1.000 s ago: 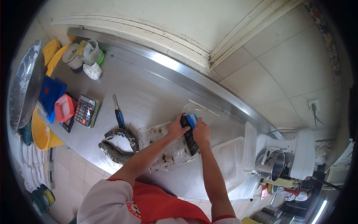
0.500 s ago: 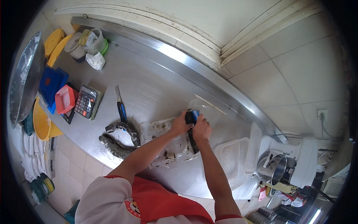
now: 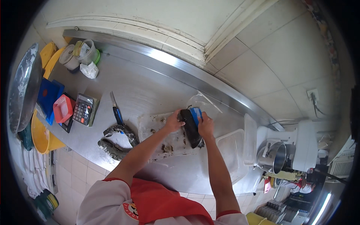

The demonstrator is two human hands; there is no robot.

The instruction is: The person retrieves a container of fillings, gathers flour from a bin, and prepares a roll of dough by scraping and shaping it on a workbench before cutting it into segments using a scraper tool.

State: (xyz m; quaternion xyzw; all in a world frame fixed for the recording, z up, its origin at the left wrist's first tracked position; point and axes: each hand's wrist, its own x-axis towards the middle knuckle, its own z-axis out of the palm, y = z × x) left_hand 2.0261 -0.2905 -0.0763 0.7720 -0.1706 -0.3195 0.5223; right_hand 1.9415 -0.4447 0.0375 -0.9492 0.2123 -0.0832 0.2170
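Observation:
Between my hands is a long, thick black slab (image 3: 192, 132) with a bright blue piece (image 3: 195, 112) along its upper right side; I cannot make out its kind. Closed on its left edge near the top is my left hand (image 3: 174, 122). My right hand (image 3: 206, 126) is closed at its right side, fingers against the blue piece. Under it lies a clear plastic sheet (image 3: 148, 123) spotted with dark crumbs. To the left, a dark, curved, white-dusted piece (image 3: 131, 135) touches the handle end of a knife (image 3: 116, 110), whose blade points away.
A calculator (image 3: 83, 108), red tub (image 3: 63, 107), lidded containers (image 3: 70, 59) and metal bowl (image 3: 26, 90) stand at the left. Rightward are a clear plastic tray (image 3: 230, 150) and a white stand mixer (image 3: 303, 144). A raised metal edge (image 3: 157, 54) borders the table's back.
The black slab is turned so more of its broad face shows, the blue piece at its right. My left hand has shifted slightly left along with the view.

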